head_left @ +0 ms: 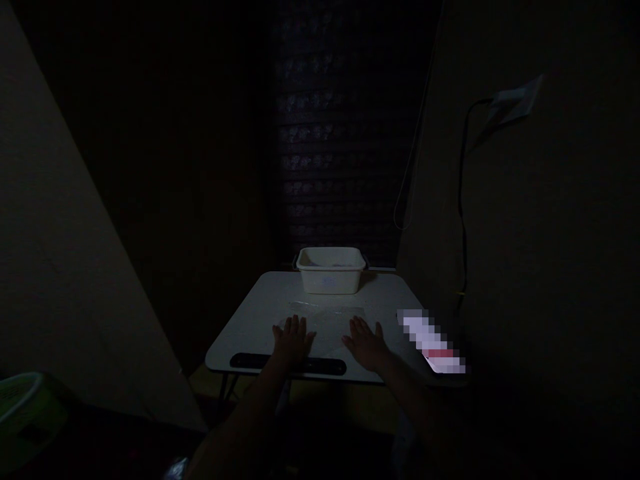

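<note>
**Both hands spread flat at a clear sheet on a dim tabletop**

The clear sheet point(327, 327) lies flat on the table between the left hand point(293, 337) and the right hand point(365, 341), reaching a little beyond their fingertips. Its far edge runs from side to side, crossing in front of both hands and dropping slightly toward the right. The side and near edges fade into the tabletop, so which way its long axis runs cannot be told for sure. It looks thin, colourless and see-through, and shows mainly by pale glints along the far edge.

The left hand is palm down over the sheet's left part, fingers extended and thumb out toward the right hand. The right hand mirrors it at the other side, fingers fanned and angled inward. Whether the palms press down cannot be told in this light.

Around them is the pale, round-cornered table point(255, 313). A black strip point(325, 366) lies along its near edge, passing beneath the left wrist. Straight beyond the hands, near the far edge, sits a white tub point(330, 281) with dark side handles. To the right of the right hand is a bright, pixelated slab point(425, 340). Farther right, a dark cord point(461, 193) hangs down the wall; well left of the left hand, low down, is a green basket point(30, 413).
</note>
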A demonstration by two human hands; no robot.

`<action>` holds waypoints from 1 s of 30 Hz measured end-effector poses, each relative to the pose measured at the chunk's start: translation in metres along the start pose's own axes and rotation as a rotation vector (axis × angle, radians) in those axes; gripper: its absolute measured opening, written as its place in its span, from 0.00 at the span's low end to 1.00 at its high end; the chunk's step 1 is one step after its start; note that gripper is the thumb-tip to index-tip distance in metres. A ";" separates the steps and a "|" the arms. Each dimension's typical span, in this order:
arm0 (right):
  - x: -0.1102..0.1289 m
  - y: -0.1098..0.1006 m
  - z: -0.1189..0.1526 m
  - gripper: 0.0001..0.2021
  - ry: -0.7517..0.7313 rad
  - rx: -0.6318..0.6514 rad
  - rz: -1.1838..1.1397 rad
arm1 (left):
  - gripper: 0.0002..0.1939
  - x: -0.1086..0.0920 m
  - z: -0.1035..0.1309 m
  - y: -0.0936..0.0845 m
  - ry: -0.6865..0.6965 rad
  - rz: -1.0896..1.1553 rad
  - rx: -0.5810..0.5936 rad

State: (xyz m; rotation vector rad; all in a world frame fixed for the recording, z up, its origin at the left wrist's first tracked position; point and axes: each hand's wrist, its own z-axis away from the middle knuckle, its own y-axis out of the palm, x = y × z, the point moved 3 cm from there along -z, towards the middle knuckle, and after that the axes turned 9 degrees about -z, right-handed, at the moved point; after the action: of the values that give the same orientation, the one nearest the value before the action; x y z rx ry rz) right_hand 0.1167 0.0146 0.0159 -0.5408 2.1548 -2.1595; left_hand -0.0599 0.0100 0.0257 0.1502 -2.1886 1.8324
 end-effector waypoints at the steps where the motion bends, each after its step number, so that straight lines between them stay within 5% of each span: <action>1: -0.003 0.000 0.001 0.29 0.007 -0.006 0.004 | 0.26 0.000 0.000 0.000 -0.003 -0.004 -0.006; 9: -0.020 -0.007 -0.001 0.29 0.070 -0.096 0.035 | 0.26 0.001 -0.003 0.002 -0.020 -0.006 -0.113; 14: 0.005 -0.011 -0.005 0.29 -0.062 -0.120 -0.009 | 0.26 -0.012 -0.001 -0.011 0.021 -0.011 -0.101; 19: 0.024 -0.001 -0.004 0.29 -0.157 -0.049 -0.046 | 0.28 -0.026 0.004 -0.003 0.057 -0.008 -0.111; 30: -0.021 0.002 -0.006 0.29 0.112 -0.095 0.039 | 0.31 -0.017 0.002 0.004 -0.036 0.031 -0.045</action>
State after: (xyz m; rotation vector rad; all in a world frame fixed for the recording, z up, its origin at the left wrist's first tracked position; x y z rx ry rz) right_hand 0.1346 0.0261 0.0091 -0.3871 2.3140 -2.1248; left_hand -0.0453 0.0072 0.0174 0.1425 -2.2668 1.8087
